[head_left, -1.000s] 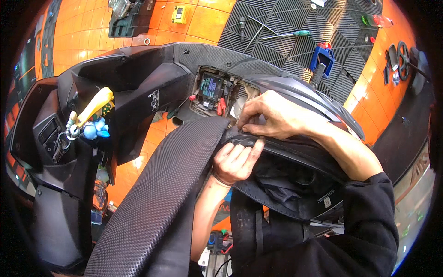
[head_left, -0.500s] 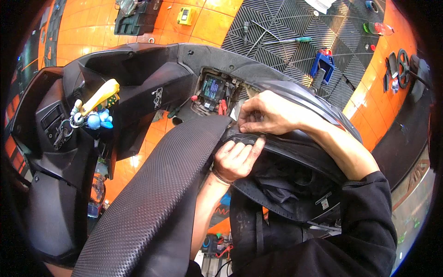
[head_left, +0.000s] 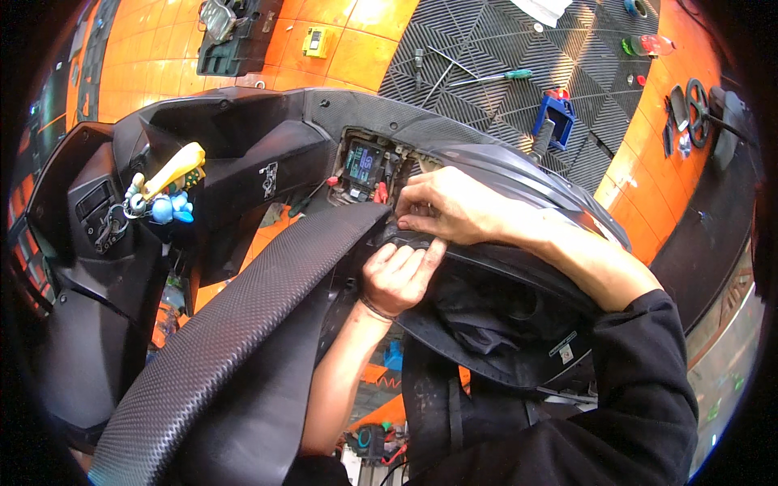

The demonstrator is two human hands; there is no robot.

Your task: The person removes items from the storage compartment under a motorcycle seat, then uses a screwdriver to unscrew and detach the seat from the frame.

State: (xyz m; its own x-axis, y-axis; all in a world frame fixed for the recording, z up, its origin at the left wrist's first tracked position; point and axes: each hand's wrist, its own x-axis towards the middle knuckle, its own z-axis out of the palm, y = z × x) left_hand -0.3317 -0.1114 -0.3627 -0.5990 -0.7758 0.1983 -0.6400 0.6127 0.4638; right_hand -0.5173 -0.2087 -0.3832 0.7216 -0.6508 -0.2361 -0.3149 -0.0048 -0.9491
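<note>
A scooter's textured black seat [head_left: 235,324] is tilted up on the left of the open black under-seat bin [head_left: 519,324]. My left hand [head_left: 403,275] is closed at the front of the bin, beside the seat's tip, its fingers curled round something I cannot make out. Just above it my right hand [head_left: 442,206] pinches with thumb and fingertips at the same black part, and what lies between them is hidden. Ahead of both hands, a battery [head_left: 366,162] sits in an uncovered recess, with red terminal covers [head_left: 381,193] next to it.
Keys with toy figures [head_left: 166,194] hang at the scooter's front left. On the black floor mat lie a green-handled screwdriver [head_left: 506,75] and a blue tool holder [head_left: 555,117]. A yellow box [head_left: 317,42] and a dark case [head_left: 235,49] stand on orange tiles. A bottle [head_left: 651,45] lies far right.
The whole view has shifted slightly, so the scooter and both hands appear a little further left. The hands keep their grip at the same spot in front of the bin.
</note>
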